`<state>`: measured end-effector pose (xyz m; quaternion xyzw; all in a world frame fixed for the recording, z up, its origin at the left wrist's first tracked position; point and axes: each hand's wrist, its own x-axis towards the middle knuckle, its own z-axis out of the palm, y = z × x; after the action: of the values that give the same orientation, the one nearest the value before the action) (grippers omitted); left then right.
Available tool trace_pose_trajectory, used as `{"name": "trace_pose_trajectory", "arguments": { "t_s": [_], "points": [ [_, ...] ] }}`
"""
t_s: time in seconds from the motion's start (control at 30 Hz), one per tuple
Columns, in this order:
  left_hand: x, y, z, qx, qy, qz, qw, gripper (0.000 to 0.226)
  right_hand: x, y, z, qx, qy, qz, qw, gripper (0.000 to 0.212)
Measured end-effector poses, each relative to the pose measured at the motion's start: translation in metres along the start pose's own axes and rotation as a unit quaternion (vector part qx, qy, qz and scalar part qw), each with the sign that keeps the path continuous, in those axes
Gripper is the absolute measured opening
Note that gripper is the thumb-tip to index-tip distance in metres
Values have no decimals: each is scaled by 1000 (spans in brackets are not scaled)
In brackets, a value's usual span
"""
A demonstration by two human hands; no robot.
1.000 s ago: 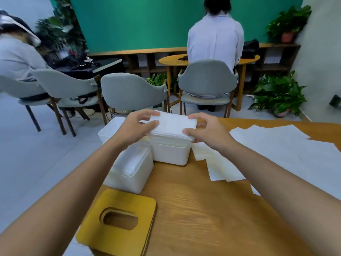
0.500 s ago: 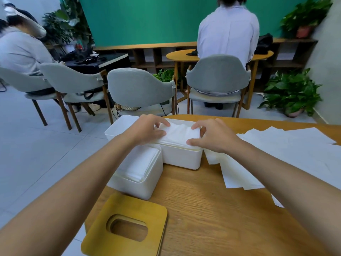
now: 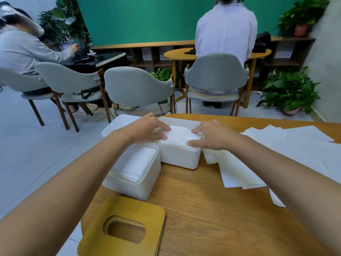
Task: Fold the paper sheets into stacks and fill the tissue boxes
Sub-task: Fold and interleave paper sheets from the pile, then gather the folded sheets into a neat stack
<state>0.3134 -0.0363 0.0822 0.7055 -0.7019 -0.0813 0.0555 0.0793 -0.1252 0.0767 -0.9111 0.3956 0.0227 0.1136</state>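
Note:
A white tissue box (image 3: 180, 157) stands on the wooden table (image 3: 212, 209) with a folded stack of white paper (image 3: 179, 136) sitting in its top. My left hand (image 3: 145, 129) presses down on the stack's left end with straight fingers. On the stack's right end my right hand (image 3: 212, 134) presses the same way. A second white box (image 3: 136, 183), nearer and to the left, holds another paper stack (image 3: 136, 163). A third white box (image 3: 118, 126) stands behind my left hand, mostly hidden.
Wooden lids with an oval slot (image 3: 123, 230) lie stacked at the table's near left edge. Loose white paper sheets (image 3: 287, 148) spread over the table's right side. Grey chairs (image 3: 136, 91) and two seated people are beyond the table.
The paper stack has gone from above the box rim down into the box. Both hands have followed it down and now press on its top.

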Motion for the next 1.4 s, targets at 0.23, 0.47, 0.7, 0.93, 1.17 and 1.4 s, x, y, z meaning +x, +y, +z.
{"name": "trace_pose_trajectory", "arguments": {
  "t_s": [0.23, 0.47, 0.7, 0.93, 1.17, 1.4],
  "points": [
    [7, 3, 3, 30, -16, 0, 999, 44, 6, -11, -5, -27, -55, 0, 998, 65],
    [14, 46, -22, 188, -71, -40, 979, 48, -4, -12, -3, 16, 44, 0, 999, 64],
    [12, 129, -18, 111, 87, 95, 985, 24, -76, 66, -9, 221, 202, 5, 954, 31],
    [24, 200, 67, -18, 1, 140, 990, 34, -147, 150, 31, 184, 162, 92, 965, 22],
    [31, 239, 124, -99, -29, 115, 988, 69, -179, 184, 73, 139, 157, 109, 972, 58],
    [36, 246, 146, -88, 121, 121, 981, 56, -191, 195, 78, 186, 186, 82, 961, 53]
  ]
}}
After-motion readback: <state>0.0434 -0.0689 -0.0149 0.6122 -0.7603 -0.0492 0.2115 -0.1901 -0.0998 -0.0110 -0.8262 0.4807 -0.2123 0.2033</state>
